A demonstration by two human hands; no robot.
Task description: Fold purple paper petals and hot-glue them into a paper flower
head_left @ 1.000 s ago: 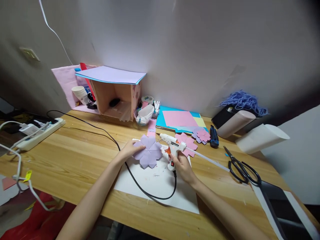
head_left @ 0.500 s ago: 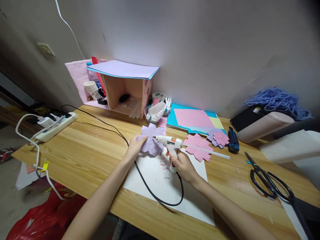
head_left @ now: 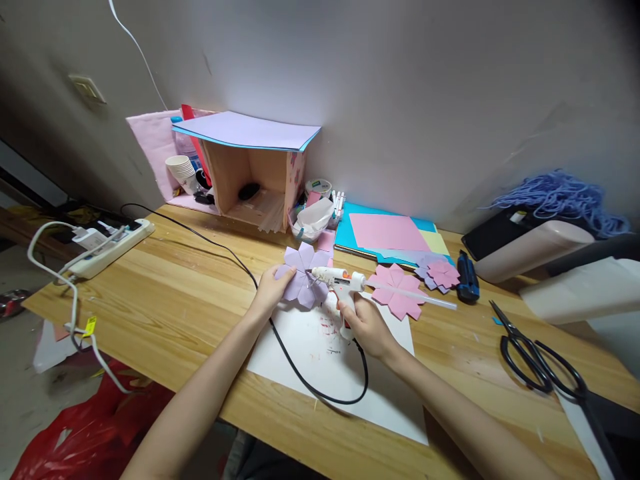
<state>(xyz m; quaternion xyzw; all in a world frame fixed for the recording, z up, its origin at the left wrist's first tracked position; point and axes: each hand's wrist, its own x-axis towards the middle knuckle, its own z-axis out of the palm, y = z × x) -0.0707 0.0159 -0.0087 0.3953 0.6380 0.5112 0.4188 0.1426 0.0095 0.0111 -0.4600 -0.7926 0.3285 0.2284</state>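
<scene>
My left hand (head_left: 273, 288) is closed on the left edge of a purple paper flower (head_left: 303, 290), thumb on top of a petal. My right hand (head_left: 369, 325) grips the handle of a white glue gun (head_left: 340, 283), fingers wrapped round it. The gun's nozzle points left at the middle of the purple flower; whether it touches the paper I cannot tell. A clear glue stick (head_left: 420, 295) juts out of the gun's back. Below lies a marked white sheet (head_left: 340, 387), with the gun's black cord (head_left: 300, 381) looping across it.
A pink paper flower (head_left: 397, 293) and a smaller layered flower (head_left: 443, 272) lie to the right, near a blue cutter (head_left: 467, 280) and black scissors (head_left: 535, 363). An open box (head_left: 253, 180) stands behind, beside coloured paper (head_left: 385, 230). A power strip (head_left: 110, 250) sits at left.
The view has shifted slightly. Both hands keep their holds, and the glue gun's nozzle stays over the middle of the purple flower.
</scene>
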